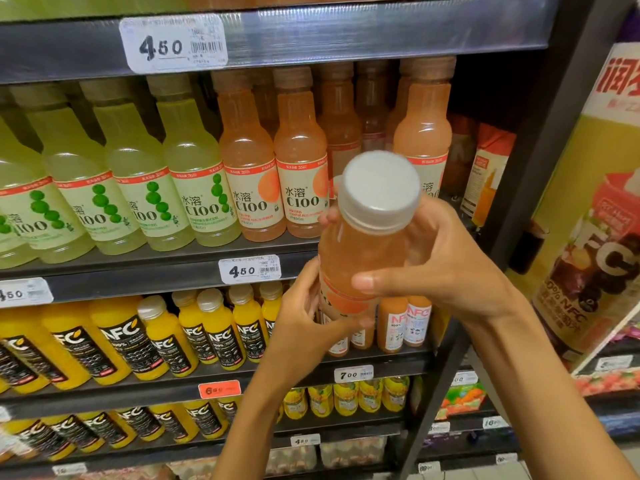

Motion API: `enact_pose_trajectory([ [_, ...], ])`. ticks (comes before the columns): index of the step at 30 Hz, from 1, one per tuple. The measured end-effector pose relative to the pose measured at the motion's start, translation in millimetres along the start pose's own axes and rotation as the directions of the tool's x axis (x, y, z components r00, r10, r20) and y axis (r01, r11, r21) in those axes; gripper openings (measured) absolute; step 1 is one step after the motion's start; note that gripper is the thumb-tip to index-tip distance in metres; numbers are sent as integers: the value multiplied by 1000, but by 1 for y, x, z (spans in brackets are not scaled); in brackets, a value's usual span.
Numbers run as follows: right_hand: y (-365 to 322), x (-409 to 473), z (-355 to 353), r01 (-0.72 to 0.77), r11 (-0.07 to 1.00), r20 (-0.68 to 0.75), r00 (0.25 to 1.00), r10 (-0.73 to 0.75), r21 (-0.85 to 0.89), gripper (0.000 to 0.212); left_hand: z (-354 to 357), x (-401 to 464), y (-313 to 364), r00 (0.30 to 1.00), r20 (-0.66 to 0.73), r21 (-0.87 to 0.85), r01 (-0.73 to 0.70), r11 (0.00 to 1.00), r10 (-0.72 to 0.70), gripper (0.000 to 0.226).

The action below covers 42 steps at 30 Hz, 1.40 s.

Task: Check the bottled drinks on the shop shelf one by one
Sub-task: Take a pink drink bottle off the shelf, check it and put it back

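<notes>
I hold an orange C100 bottle point(360, 251) with a white cap in front of the shelf, its top tilted toward the camera. My right hand point(446, 265) grips its upper body and neck from the right, thumb across the front. My left hand point(304, 317) holds the lower part at the label from the left. More orange C100 bottles point(301, 161) stand on the middle shelf behind it, with green C100 bottles point(138, 181) to their left.
Yellow NFC juice bottles point(162, 341) fill the shelf point(138, 275) below, with smaller orange NFC bottles point(408, 323) at its right end. Price tags read 4.50 point(249, 270) and 7.00. A dark shelf upright point(540, 161) and a yellow advertising board point(595, 216) stand on the right.
</notes>
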State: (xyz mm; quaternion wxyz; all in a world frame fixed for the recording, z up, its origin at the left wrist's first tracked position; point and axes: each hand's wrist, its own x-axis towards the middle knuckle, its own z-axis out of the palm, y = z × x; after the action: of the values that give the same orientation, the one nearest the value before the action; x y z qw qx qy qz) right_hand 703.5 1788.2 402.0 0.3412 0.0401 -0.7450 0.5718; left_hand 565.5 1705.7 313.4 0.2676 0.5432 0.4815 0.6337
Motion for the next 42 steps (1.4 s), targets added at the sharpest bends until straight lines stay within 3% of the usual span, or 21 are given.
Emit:
enact_pose_trajectory([
  [4,0,-5,1,21,1000,13,1000,-21,-9,65,-3,1,-3,1000,-3,-5,-2,1000,2,65],
  [8,1,-1,-2,50,999,24,998,-51,17,63,-6,-4,1,997,82,-102,25,995,-17,64],
  [13,1,9,-1,4,986,28,1000,-8,168,37,-3,-10,10,972,221,-186,122,975,-79,58],
  [16,3,13,3,-24,985,-77,996,38,169,29,2,-13,10,953,267,-240,207,948,-141,53],
  [20,7,17,8,-38,996,-251,966,57,82,23,11,-12,14,967,178,-232,220,948,-181,71],
  [23,10,24,6,-134,986,-303,940,159,101,27,20,-12,13,975,91,-235,220,947,-204,77],
  [28,18,30,-4,-183,927,-215,941,262,328,36,19,-15,13,944,216,-501,327,802,-250,80],
  [31,20,29,-2,-140,908,-205,950,235,394,35,16,-13,13,933,270,-505,349,790,-239,74],
  [35,15,26,-2,-104,956,-304,934,189,273,32,16,-10,10,957,70,-355,287,890,-281,60],
  [38,12,27,-2,-131,979,-395,900,184,157,43,20,-8,10,971,-39,-229,219,949,-234,44],
  [40,11,28,-2,-153,982,-415,891,187,115,45,23,-7,9,965,-49,-253,236,938,-256,38],
  [42,10,31,-6,-162,980,-405,894,194,112,50,23,-4,11,954,18,-387,283,877,-300,48],
])
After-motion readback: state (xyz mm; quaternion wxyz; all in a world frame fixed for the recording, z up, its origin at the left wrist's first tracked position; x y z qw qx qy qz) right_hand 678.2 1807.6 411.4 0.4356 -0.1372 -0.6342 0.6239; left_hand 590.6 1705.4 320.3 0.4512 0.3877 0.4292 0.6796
